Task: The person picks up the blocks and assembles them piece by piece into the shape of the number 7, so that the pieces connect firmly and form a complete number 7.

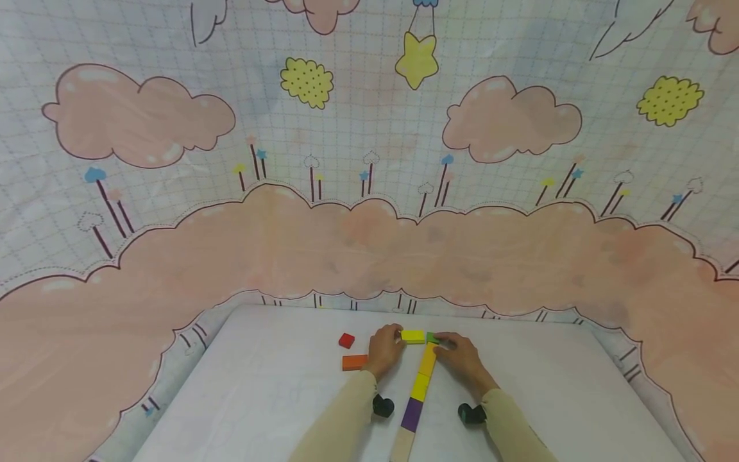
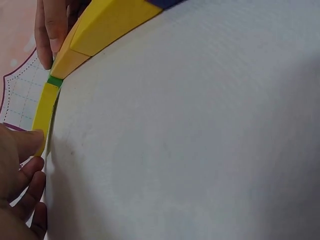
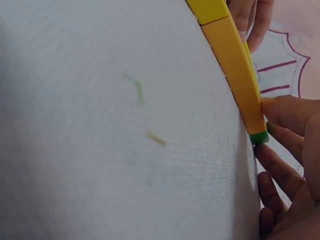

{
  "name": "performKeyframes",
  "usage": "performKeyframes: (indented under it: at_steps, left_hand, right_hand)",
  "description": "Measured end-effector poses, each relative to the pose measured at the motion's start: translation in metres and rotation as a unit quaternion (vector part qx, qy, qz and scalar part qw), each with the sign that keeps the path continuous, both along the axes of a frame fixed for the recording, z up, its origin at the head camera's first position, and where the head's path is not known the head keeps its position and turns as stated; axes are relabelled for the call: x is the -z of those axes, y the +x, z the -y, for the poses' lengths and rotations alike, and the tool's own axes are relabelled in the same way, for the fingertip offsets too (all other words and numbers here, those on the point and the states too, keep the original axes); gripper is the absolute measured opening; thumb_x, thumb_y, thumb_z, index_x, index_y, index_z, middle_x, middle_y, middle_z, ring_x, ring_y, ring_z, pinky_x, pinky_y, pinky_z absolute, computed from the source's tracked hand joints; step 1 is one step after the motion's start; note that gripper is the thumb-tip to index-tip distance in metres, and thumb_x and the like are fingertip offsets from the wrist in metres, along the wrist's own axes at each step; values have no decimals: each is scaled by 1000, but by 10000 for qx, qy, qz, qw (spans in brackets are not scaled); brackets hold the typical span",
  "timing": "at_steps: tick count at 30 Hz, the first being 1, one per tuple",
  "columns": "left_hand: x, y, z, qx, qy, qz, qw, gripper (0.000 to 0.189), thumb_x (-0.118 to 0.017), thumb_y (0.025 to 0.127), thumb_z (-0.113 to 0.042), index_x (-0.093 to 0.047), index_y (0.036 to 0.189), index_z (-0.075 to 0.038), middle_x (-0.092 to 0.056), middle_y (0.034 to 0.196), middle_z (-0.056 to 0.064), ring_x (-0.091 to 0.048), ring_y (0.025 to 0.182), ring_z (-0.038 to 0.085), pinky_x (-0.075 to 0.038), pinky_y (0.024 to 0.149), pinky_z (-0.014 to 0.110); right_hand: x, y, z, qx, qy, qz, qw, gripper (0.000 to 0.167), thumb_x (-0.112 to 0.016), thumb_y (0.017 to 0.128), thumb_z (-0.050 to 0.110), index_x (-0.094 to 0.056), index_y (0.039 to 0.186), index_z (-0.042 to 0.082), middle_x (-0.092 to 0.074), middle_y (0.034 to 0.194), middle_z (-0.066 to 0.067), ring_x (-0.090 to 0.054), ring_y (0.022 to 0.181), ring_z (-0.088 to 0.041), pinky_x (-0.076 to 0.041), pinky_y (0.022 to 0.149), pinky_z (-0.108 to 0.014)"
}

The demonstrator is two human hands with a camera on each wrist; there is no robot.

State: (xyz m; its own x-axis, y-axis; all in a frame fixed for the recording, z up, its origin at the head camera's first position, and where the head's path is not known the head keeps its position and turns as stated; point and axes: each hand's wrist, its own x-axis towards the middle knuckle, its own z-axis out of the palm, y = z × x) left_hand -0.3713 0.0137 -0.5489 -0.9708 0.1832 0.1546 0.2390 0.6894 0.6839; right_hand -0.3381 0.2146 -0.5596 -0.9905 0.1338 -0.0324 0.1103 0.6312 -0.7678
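Observation:
A row of wooden blocks runs up the white table: a plain block, a purple block, a yellow block and an orange block, with a green block at the far end. Left of the green one lies another yellow block, set crosswise. My left hand pinches its outer end between thumb and finger, also seen in the left wrist view. In the right wrist view, fingertips of my right hand hold the green block, while the thumb touches the orange block's side.
A red block and a red-orange block lie left of my left hand, the latter partly hidden by it. The white tabletop ends at its far edge, before a patterned cloth.

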Motion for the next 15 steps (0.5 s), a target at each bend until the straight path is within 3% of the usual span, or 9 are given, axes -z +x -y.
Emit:
performKeyframes:
  at_steps: [15]
  left_hand:
    - [4, -6, -10, -239, -324, -235, 9989, 28, -71, 89, -16, -69, 117, -10, -68, 100, 3, -56, 92, 21, -45, 89, 41]
  right_hand:
    - [-3, -4, 0, 20, -75, 67, 9999, 34, -67, 91, 24, -66, 125, 19, -55, 141, -13, -42, 136, -38, -27, 113, -62]
